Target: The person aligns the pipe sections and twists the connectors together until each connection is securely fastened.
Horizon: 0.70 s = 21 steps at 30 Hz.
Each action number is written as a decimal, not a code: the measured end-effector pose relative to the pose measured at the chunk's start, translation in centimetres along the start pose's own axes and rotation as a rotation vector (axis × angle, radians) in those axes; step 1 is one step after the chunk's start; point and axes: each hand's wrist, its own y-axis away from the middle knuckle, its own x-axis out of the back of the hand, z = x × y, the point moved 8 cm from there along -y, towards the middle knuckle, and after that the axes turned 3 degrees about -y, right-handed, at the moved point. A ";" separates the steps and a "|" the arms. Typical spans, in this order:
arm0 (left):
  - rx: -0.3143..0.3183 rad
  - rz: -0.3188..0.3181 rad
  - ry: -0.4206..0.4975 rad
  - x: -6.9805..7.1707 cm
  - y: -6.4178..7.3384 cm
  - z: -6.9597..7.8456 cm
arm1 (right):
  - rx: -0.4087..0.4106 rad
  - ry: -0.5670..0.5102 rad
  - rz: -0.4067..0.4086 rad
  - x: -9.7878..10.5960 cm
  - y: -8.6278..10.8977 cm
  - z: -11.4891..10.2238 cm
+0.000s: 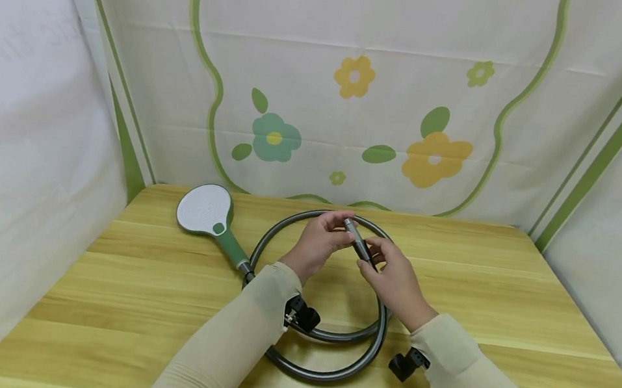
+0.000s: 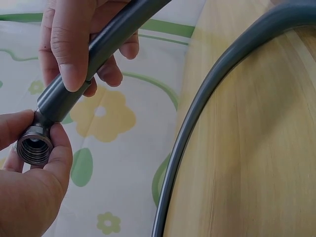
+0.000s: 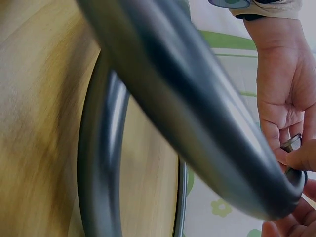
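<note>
A dark grey shower hose (image 1: 316, 375) lies in loops on the table, and one end is lifted between both hands. The left hand (image 1: 319, 241) pinches the threaded metal nut (image 2: 34, 146) at its tip; in the left wrist view the nut's open mouth and inner threads show. Around the smooth connector sleeve (image 2: 64, 98) just behind the nut, the right hand (image 1: 394, 277) curls its thumb and fingers. A shower head (image 1: 205, 209) with a white face and green handle (image 1: 230, 247) rests at left, joined to the hose's other end.
The wooden table (image 1: 508, 312) runs back to a flower-printed cloth (image 1: 347, 140), with white side cloths (image 1: 18, 136) left and right. A black wrist camera (image 1: 303, 314) sits under the left wrist, another (image 1: 406, 364) under the right.
</note>
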 end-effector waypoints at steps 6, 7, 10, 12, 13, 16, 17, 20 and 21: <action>-0.006 0.006 -0.007 0.0 0.1 0.1 | 0.003 -0.010 0.013 0.0 0.0 0.0; -0.006 0.006 -0.007 0.0 0.1 0.1 | 0.005 -0.010 0.015 0.0 0.0 0.0; -0.005 0.006 -0.006 0.1 0.1 0.0 | 0.003 -0.016 0.019 0.0 0.0 -0.1; -0.006 0.006 -0.005 0.1 0.1 0.0 | 0.002 -0.021 0.019 0.0 0.0 -0.1; -0.007 0.006 -0.004 0.1 0.0 0.0 | -0.001 -0.025 0.018 0.0 0.0 -0.1; -0.010 0.008 -0.004 0.1 0.1 0.0 | -0.007 -0.037 0.010 0.0 0.1 0.0; -0.011 0.009 -0.005 0.1 0.1 0.0 | -0.007 -0.040 0.007 0.0 0.1 0.0; -0.009 0.012 -0.006 0.2 0.2 0.0 | -0.013 -0.051 -0.004 -0.1 0.2 0.1; -0.009 0.012 -0.008 0.2 0.2 0.0 | -0.016 -0.057 -0.008 -0.1 0.1 0.1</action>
